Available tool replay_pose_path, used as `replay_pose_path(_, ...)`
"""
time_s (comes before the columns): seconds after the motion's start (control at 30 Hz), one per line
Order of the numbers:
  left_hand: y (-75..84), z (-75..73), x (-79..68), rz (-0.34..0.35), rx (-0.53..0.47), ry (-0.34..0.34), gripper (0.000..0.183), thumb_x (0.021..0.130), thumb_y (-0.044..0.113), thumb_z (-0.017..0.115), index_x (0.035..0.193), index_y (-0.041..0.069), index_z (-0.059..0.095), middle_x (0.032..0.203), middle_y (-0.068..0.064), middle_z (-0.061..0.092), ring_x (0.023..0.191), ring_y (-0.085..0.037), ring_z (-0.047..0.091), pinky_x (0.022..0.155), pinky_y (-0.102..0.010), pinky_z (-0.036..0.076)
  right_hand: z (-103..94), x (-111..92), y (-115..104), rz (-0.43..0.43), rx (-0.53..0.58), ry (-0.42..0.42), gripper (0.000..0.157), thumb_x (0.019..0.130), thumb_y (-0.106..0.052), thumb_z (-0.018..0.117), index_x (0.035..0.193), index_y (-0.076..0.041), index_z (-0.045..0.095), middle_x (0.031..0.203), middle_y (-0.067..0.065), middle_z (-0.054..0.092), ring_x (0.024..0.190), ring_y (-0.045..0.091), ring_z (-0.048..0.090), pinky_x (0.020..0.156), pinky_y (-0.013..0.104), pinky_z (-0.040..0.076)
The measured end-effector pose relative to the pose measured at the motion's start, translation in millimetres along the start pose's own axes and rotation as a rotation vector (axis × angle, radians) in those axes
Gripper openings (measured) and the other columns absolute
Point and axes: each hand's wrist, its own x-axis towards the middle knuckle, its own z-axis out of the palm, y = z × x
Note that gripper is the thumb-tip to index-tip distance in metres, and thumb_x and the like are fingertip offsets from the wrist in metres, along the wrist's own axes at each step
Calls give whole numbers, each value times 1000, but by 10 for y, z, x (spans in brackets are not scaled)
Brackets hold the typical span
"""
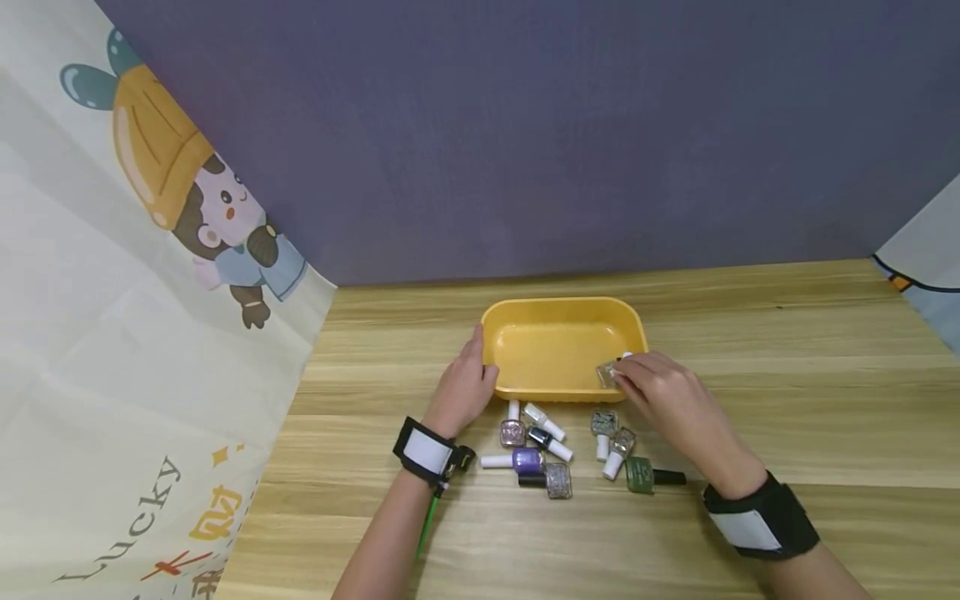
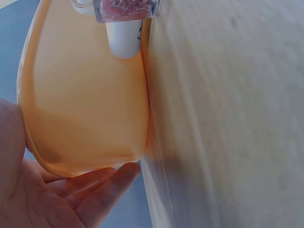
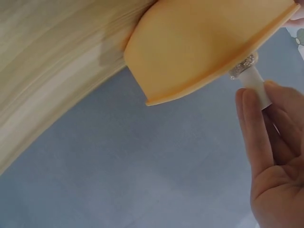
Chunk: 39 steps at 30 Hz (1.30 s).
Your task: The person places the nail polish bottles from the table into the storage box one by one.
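My left hand (image 1: 461, 383) grips the left end of a yellow plastic basin (image 1: 562, 392), its thumb over the rim and its fingers against the outside wall. With thumb and fingers, my right hand (image 1: 675, 400) pinches the white cap of a glitter nail polish bottle (image 1: 606, 374) above the basin's right front corner. The right wrist view shows that white cap (image 3: 255, 85) between the fingertips, with part of the bottle hidden behind the rim. Close to the basin's front wall lies a pink glitter nail polish bottle (image 2: 126, 9).
Several nail polish bottles lie before the basin: purple (image 1: 527, 460), black (image 1: 550, 443), clear (image 1: 545, 422) and silver glitter (image 1: 558, 481) on the left; dark glitter (image 1: 603, 422), brownish glitter (image 1: 623, 442) and green (image 1: 640, 475) on the right. A grey-blue panel (image 1: 600, 150) rises behind the wooden table (image 1: 787, 358).
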Motion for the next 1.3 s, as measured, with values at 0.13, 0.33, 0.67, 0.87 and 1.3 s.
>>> replay_pose_path(0.13, 6, -2, -7, -8, -4, -9, 68, 92, 29, 39, 149, 10, 7, 149, -9, 28, 123, -22, 43, 103, -33, 31, 25, -17, 20, 20, -5, -15, 17, 79, -9, 65, 95, -3, 67, 90, 7, 65, 83, 19, 59, 72, 32, 51)
replay_pose_path(0.33, 8, 8, -10, -4, -11, -13, 68, 92, 29, 39, 149, 8, 8, 149, -9, 29, 118, -21, 47, 101, -34, 34, 59, -42, 50, 30, -9, -37, 16, 79, -8, 65, 94, -3, 67, 90, 7, 65, 83, 19, 58, 73, 31, 50)
replay_pose_path(0.67, -4, 4, 4, -5, -14, -14, 69, 92, 30, 38, 148, 14, 3, 149, -8, 28, 114, -19, 48, 101, -33, 34, 146, -59, 88, 35, -5, -62, 14, 79, -9, 65, 92, -4, 66, 89, 5, 63, 84, 18, 57, 74, 32, 50)
replay_pose_path(0.87, -6, -4, 3, -13, -17, -8, 68, 91, 28, 40, 149, 10, 8, 149, -8, 29, 108, -18, 49, 98, -33, 37, 169, -57, 97, 7, -33, -89, 16, 78, -8, 66, 93, -3, 67, 91, 6, 63, 86, 19, 56, 74, 32, 50)
replay_pose_path(1.3, -5, 3, 7, -17, -5, -15, 68, 92, 29, 39, 149, 10, 6, 149, -8, 28, 114, -19, 48, 101, -33, 35, 212, -75, 92, 56, -17, -97, 14, 79, -9, 65, 92, -3, 66, 89, 5, 62, 86, 19, 55, 75, 33, 49)
